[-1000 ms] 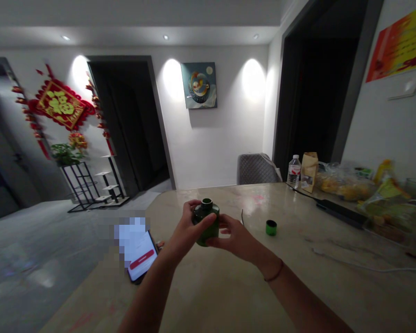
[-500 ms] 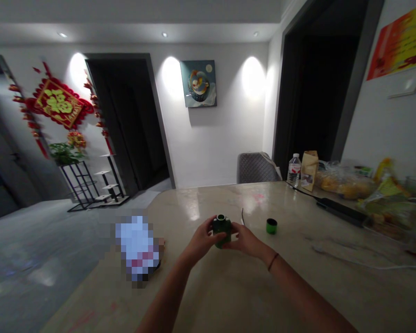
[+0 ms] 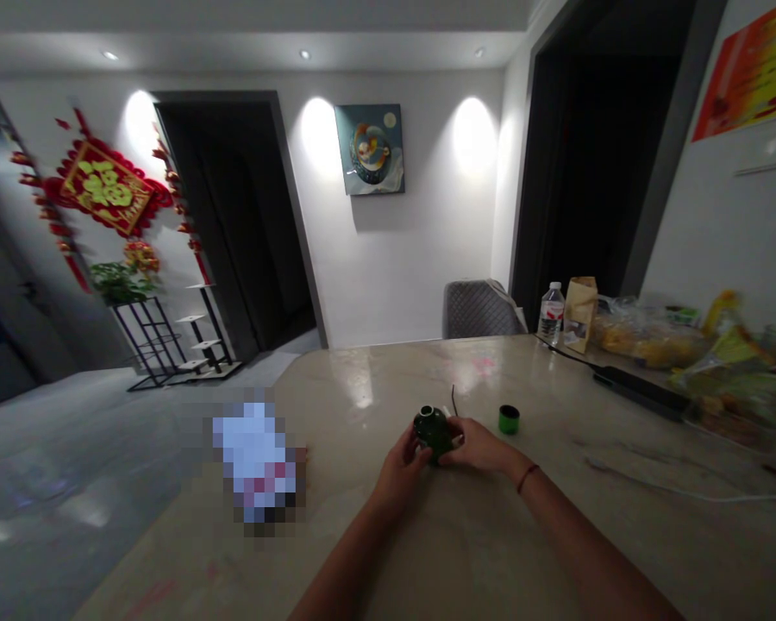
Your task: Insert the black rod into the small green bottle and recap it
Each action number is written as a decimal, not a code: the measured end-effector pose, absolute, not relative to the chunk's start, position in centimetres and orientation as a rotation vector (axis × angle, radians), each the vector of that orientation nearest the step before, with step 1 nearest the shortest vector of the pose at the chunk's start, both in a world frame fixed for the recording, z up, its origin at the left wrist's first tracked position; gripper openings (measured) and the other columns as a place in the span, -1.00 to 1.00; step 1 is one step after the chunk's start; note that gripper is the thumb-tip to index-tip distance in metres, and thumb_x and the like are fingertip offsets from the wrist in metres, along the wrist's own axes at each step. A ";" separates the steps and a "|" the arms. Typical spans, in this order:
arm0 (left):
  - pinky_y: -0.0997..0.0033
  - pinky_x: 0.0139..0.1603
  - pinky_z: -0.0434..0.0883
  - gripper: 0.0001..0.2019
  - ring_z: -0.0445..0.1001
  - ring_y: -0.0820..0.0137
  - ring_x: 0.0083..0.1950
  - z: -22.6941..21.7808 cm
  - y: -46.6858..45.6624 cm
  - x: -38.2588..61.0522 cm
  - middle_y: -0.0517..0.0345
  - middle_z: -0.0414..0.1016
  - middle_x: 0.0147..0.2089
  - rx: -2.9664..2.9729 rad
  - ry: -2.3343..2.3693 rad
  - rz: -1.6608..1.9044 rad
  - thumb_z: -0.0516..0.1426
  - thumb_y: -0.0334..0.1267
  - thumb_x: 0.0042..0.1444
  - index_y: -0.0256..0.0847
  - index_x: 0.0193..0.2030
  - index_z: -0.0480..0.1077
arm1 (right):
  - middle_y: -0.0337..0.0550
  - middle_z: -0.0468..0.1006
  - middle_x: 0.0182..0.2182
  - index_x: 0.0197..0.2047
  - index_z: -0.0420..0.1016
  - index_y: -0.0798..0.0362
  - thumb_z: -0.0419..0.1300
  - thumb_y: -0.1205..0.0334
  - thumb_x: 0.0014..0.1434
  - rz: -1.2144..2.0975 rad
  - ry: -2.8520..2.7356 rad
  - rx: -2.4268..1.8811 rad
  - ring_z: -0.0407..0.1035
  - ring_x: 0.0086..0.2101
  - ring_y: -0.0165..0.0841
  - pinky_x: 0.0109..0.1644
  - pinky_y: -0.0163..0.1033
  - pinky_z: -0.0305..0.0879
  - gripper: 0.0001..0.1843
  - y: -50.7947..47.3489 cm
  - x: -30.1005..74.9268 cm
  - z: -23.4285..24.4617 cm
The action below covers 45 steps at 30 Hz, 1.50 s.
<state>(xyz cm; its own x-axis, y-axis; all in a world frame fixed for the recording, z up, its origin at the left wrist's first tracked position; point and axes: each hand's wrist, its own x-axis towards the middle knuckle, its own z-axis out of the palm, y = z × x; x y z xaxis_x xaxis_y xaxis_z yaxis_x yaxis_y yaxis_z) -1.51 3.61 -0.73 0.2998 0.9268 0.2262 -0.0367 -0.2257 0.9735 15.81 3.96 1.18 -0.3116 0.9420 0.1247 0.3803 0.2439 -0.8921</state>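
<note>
A small dark green bottle [image 3: 432, 429] with an uncovered, pale-rimmed mouth is held between my two hands, tilted slightly to the left. My left hand [image 3: 402, 466] grips its left side, thumb across the front. On the other side my right hand [image 3: 475, 444] closes on the bottle with thumb and fingers. To the right of it, a green cap [image 3: 509, 419] rests on the table with its dark hollow side up. Just behind my right hand a thin dark stick-like piece [image 3: 453, 399] with a pale end shows, partly hidden.
The marble-patterned table [image 3: 336, 535] carries a pixelated light-blue object [image 3: 255, 457] at left. Along the right stand a water bottle [image 3: 551, 315], a paper bag [image 3: 580, 316], plastic food bags [image 3: 647, 336], a black power strip [image 3: 640, 392] and a white cable [image 3: 685, 497]. A grey chair [image 3: 482, 310] is behind.
Both hands have moved the bottle a little to the right and slightly down, and it leans more to the left. The cap stays where it was on the table.
</note>
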 end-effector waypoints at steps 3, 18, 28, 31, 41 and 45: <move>0.25 0.20 0.16 -0.46 0.23 0.29 0.18 -1.1 3.9 -1.6 -0.02 0.25 0.18 1.523 0.842 1.130 0.12 -0.25 -0.06 -0.27 0.12 0.19 | -0.08 0.50 -0.18 -0.13 0.37 0.14 0.32 0.28 -0.26 1.013 -1.811 -1.226 0.41 -0.21 -0.26 -0.14 -0.20 0.31 -0.46 4.3 15.6 0.5; 0.27 0.16 0.22 -0.41 0.33 0.32 0.10 -1.3 4.1 -2.0 0.01 0.34 0.11 1.454 1.007 1.199 0.18 -0.29 -0.13 -0.23 0.11 0.18 | -0.05 0.54 -0.26 -0.12 0.37 0.13 0.27 0.28 -0.20 0.908 -1.865 -1.261 0.43 -0.29 -0.27 -0.26 -0.25 0.33 -0.51 3.6 13.8 0.8; 0.23 0.17 0.20 -0.34 0.28 0.23 0.14 -1.5 4.2 -2.0 -0.10 0.28 0.15 1.439 0.948 1.206 0.20 -0.33 -0.19 -0.29 0.13 0.16 | 0.01 0.52 -0.34 -0.36 0.48 0.13 0.10 0.33 0.01 0.205 -1.791 -1.816 0.39 -0.29 -0.26 -0.23 -0.27 0.23 -0.85 4.3 15.5 2.8; 0.25 0.19 0.17 -0.33 0.25 0.24 0.17 -1.9 4.3 -2.2 -0.06 0.25 0.17 1.479 0.957 1.187 0.18 -0.36 -0.18 -0.27 0.15 0.13 | 0.03 0.51 -0.32 -0.39 0.47 0.12 0.10 0.23 0.04 0.118 -1.818 -1.917 0.38 -0.26 -0.23 -0.23 -0.25 0.22 -0.83 3.7 14.9 2.6; 0.24 0.25 0.06 -0.30 0.14 0.24 0.23 -2.6 4.4 -2.2 -0.03 0.13 0.24 1.556 0.941 1.165 0.14 -0.36 -0.11 -0.22 0.22 0.01 | 0.03 0.47 -0.28 -0.34 0.49 0.16 0.09 0.30 0.03 -0.045 -1.816 -2.055 0.33 -0.20 -0.25 -0.20 -0.27 0.19 -0.83 3.4 14.5 1.8; 0.25 0.24 0.07 -0.30 0.17 0.25 0.22 -2.4 4.3 -2.2 -0.02 0.14 0.24 1.545 0.943 1.144 0.14 -0.36 -0.11 -0.22 0.22 0.01 | 0.05 0.47 -0.28 -0.34 0.49 0.17 0.12 0.26 -0.02 -0.027 -1.859 -2.058 0.33 -0.20 -0.21 -0.20 -0.24 0.19 -0.80 3.4 14.7 1.7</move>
